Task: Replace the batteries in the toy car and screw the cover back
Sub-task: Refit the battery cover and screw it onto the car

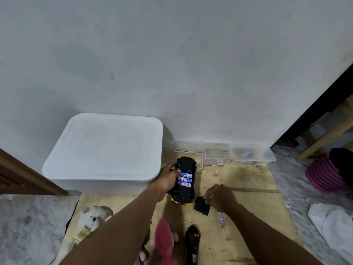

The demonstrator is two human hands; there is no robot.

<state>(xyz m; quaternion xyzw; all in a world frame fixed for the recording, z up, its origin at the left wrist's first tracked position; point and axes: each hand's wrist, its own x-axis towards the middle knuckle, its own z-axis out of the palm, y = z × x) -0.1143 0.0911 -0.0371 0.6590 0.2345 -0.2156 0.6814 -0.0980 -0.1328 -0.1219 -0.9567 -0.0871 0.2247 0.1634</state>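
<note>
The yellow toy car (185, 192) lies upside down on the wooden board, its black underside up. Its battery bay is open and shows three blue and white batteries (185, 180) side by side. My left hand (168, 178) grips the car's left side, thumb near the top battery. To the right, my right hand (219, 197) pinches the edge of the black battery cover (201, 206), which sits low over the board beside the car's yellow front. A clear-handled screwdriver (222, 219) lies on the board just below my right wrist.
A big white lidded bin (103, 150) stands left of the car against the wall. Small clear boxes (217, 155) line the wall behind. A black remote control (193, 243), a pink plush toy (164, 243) and a white teddy bear (91, 220) lie near the front. A pink basket (324, 175) stands far right.
</note>
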